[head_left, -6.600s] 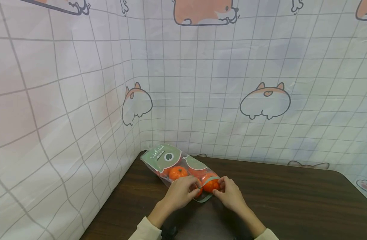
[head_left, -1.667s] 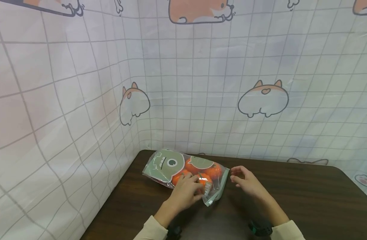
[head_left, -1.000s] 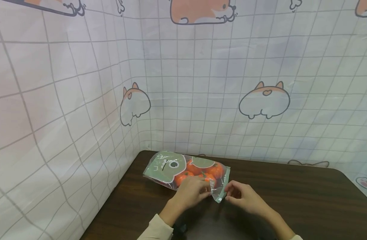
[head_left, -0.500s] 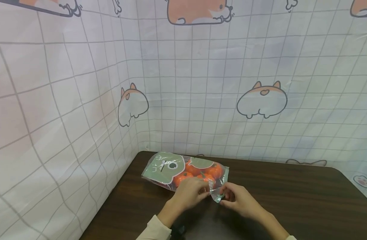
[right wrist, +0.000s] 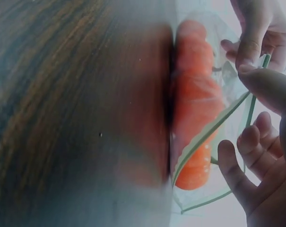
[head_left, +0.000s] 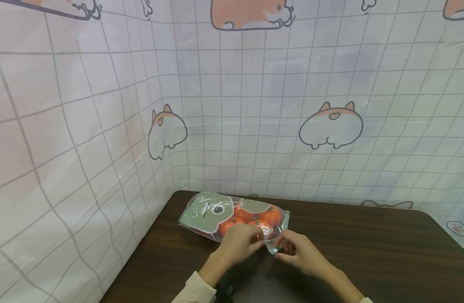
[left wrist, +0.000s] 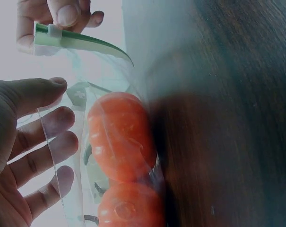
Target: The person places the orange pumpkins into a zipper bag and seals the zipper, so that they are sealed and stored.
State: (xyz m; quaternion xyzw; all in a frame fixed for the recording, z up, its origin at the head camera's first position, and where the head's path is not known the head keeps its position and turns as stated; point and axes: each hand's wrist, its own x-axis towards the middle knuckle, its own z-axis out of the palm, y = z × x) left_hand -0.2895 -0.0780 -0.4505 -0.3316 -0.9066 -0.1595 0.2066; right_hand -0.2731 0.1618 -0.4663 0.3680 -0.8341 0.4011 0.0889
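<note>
A clear zip bag point(head_left: 207, 221) printed with a green one-eyed monster lies on the table, its mouth end toward the right. Inside sit several small orange pumpkins point(head_left: 272, 216) with green stems. My left hand point(head_left: 236, 244) pinches the film along the bag's near side, thumb in front and fingers behind. My right hand point(head_left: 300, 252) pinches the near corner of the mouth, where a pale slider point(left wrist: 54, 31) sits on the green zip strip point(left wrist: 91, 43). In the right wrist view the mouth's two green edges point(right wrist: 204, 133) spread apart below the right thumb.
The dark wooden table point(head_left: 368, 248) extends to the right of the bag. White grid-patterned cloth point(head_left: 247, 126) with cartoon dogs hangs behind and along the left side. The bag's far end lies near the table's back left corner.
Earlier, a pumpkin was between the hands at the bag's mouth; now the pumpkins lie inside. The right hand, apart from the bag 1.7 seconds ago, has come left to pinch its near corner.
</note>
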